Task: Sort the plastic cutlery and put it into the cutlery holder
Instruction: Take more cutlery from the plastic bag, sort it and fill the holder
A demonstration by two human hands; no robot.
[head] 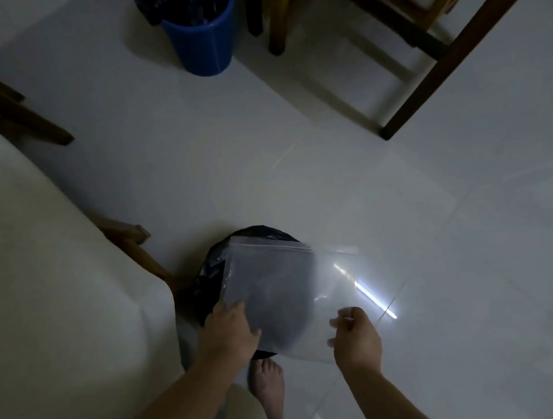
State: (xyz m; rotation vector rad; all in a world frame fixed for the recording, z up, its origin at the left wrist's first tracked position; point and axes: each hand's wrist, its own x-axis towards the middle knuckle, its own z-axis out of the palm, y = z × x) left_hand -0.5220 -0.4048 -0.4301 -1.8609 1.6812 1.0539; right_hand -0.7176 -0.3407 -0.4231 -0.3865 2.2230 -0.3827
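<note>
A clear zip-top plastic bag [287,284] hangs flat between both hands, its sealed strip at the far edge. My left hand [228,332] grips the bag's near left corner. My right hand [355,336] pinches the near right corner. The bag looks empty as far as the dim light shows. Right under it stands a bin lined with a black bag [207,279], mostly hidden by the plastic. No cutlery or cutlery holder is in view.
A blue bin [203,47] with a black liner stands at the far centre. Wooden chair and table legs [457,51] fill the far right. A pale cushioned seat [34,271] takes up the left. My bare foot [267,382] is on the white tiled floor.
</note>
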